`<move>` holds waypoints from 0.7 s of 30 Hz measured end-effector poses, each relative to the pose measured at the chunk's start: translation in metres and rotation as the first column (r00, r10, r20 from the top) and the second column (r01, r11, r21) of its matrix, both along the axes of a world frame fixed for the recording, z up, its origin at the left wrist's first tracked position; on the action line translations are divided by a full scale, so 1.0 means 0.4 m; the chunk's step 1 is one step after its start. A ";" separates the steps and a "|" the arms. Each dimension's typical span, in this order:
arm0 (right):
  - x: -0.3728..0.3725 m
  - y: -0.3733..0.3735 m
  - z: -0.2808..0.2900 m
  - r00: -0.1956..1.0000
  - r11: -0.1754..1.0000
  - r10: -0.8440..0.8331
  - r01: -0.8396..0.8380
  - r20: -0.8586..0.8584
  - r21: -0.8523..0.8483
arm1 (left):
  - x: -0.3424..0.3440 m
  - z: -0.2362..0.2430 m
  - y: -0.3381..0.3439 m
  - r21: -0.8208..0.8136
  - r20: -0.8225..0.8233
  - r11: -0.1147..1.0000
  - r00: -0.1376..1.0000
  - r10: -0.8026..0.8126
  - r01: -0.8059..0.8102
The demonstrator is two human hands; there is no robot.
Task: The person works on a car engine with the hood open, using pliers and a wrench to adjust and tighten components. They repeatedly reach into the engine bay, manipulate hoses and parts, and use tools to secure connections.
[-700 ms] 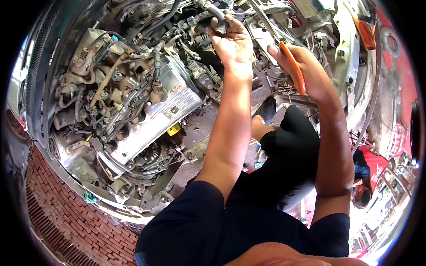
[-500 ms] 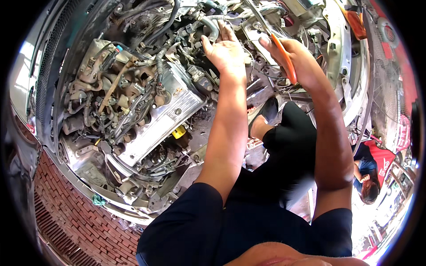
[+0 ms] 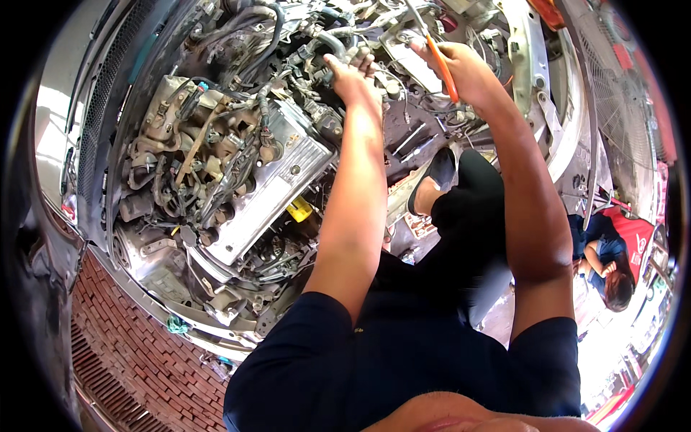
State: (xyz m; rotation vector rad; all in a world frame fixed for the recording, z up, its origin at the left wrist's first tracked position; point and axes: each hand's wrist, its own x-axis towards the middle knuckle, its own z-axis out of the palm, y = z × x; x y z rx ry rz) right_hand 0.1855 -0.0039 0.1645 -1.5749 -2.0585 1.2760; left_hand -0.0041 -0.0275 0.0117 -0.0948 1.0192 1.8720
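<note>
Comparing this moment with the one half a second before, both hands sat in nearly the same places over the engine; mostly the view had tipped, so the silver ribbed metal valve cover (image 3: 277, 191) lay further toward the middle. By my reading the work had not advanced, only continued at the same spot.

Left of the cover, a tangle of dark hoses and grimy manifold parts (image 3: 191, 155) was untouched. Above and right of the cover, the left hand (image 3: 353, 75) was closed around a black rubber hose (image 3: 327, 39), the arm stretched straight forward, wrist slightly bent down. Further right of the cover, the right hand (image 3: 468, 72) was wrapped around an orange-handled tool (image 3: 440, 61), its tip aimed toward the hose end; whether it touched I could not tell. That arm reached out almost fully extended.
</note>
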 end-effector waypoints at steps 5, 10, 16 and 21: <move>0.063 0.022 -0.043 0.995 0.993 -0.102 0.102 -0.014 0.054 | -0.004 0.021 0.003 -0.149 -0.007 0.972 0.983 0.182 -0.181; 0.101 0.029 -0.056 0.985 0.984 -0.174 0.174 0.008 -0.029 | 0.016 0.085 0.027 -0.244 -0.089 0.882 0.915 0.393 -0.402; 0.149 0.041 -0.143 0.967 0.975 -0.223 0.218 -0.123 -0.049 | 0.070 0.073 -0.015 -0.202 -0.161 0.882 0.903 0.398 -0.425; 0.147 0.047 -0.138 0.984 0.981 -0.155 0.163 0.082 -0.102 | 0.021 0.022 -0.005 0.017 -0.022 0.964 0.964 0.267 -0.266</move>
